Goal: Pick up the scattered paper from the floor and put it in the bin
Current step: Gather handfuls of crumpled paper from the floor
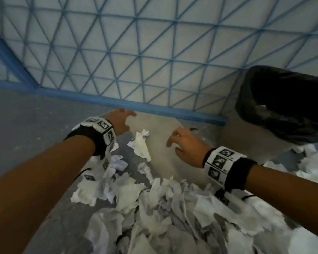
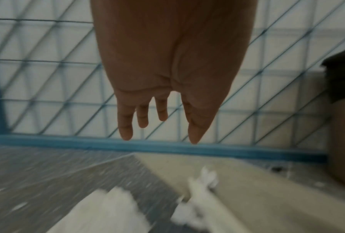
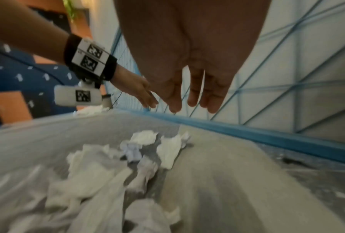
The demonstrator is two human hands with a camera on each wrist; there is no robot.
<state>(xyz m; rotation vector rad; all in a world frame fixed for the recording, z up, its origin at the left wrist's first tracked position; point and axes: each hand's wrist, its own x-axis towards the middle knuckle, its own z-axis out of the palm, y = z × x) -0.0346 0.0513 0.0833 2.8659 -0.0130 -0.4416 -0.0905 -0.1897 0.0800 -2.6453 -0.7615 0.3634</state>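
Observation:
Torn and crumpled white paper [image 1: 154, 204] lies in a heap on the floor, with one crumpled piece [image 1: 141, 143] apart from it, further out. My left hand [image 1: 122, 121] hovers above the floor left of that piece, fingers relaxed and holding nothing. My right hand [image 1: 182, 142] hovers to its right, fingers loosely curled and empty. In the wrist views the left hand [image 2: 161, 110] and right hand [image 3: 191, 97] hang open over the paper [image 3: 167, 151]. The bin [image 1: 283, 107], lined with a black bag, stands at the right.
A white wall with a blue wire grid [image 1: 154, 52] and a blue base rail [image 1: 136, 105] runs behind the hands. The floor [image 1: 26, 121] is grey with a pale patch. More paper [image 1: 310, 162] lies by the bin's foot.

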